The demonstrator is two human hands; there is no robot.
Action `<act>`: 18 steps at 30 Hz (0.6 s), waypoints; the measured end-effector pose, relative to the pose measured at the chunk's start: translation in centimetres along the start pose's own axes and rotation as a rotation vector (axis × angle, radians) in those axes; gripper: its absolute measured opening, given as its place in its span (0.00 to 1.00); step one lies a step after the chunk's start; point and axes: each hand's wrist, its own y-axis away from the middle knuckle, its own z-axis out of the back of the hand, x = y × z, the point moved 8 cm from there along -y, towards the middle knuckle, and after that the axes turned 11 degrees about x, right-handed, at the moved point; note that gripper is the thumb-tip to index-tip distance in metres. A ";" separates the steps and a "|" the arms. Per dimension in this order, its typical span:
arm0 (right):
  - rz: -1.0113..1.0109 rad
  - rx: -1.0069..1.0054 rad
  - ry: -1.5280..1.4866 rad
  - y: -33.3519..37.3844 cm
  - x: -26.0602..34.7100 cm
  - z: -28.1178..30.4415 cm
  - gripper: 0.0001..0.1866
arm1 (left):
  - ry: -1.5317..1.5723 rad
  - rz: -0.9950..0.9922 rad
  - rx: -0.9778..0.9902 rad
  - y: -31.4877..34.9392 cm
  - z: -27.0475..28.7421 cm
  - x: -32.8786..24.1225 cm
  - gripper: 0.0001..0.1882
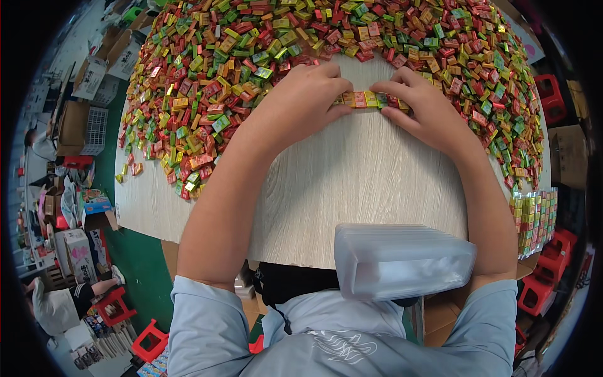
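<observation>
A short straight row of small wrapped candies (360, 99), in red, orange, yellow and green, lies across the pale wooden table. My left hand (309, 95) is closed at the row's left end, thumb on the near side and fingers on the far side. At the right end my right hand (422, 107) pinches the row the same way. The candies under my fingers are partly hidden. Just beyond both hands spreads a big heap of loose wrapped candies (251, 56) in the same colours.
A stack of clear plastic trays (402, 261) stands at the table's near edge, between my forearms. Packed candy trays (534, 220) sit at the right edge. Red stools (113, 308) and cardboard boxes (75, 129) line the floor, and another person (56, 308) is at the lower left.
</observation>
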 end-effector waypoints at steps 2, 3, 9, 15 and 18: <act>0.003 0.029 -0.019 -0.1 0.0 0.0 0.18 | 0.036 -0.002 -0.006 0.0 -0.1 0.0 0.16; 0.004 0.031 -0.019 -0.1 0.0 -0.1 0.18 | 0.037 0.000 -0.007 0.0 -0.1 -0.2 0.16; 0.010 -0.050 0.029 -0.1 0.6 0.1 0.18 | 0.038 0.053 -0.032 -0.6 -1.2 -0.8 0.17; -0.061 -0.061 -0.008 -0.4 0.4 0.1 0.19 | -0.002 0.099 -0.152 -0.6 -0.9 -1.0 0.16; -0.033 -0.076 0.021 -0.3 0.6 0.1 0.18 | -0.020 0.098 -0.147 -0.7 -0.6 -1.2 0.15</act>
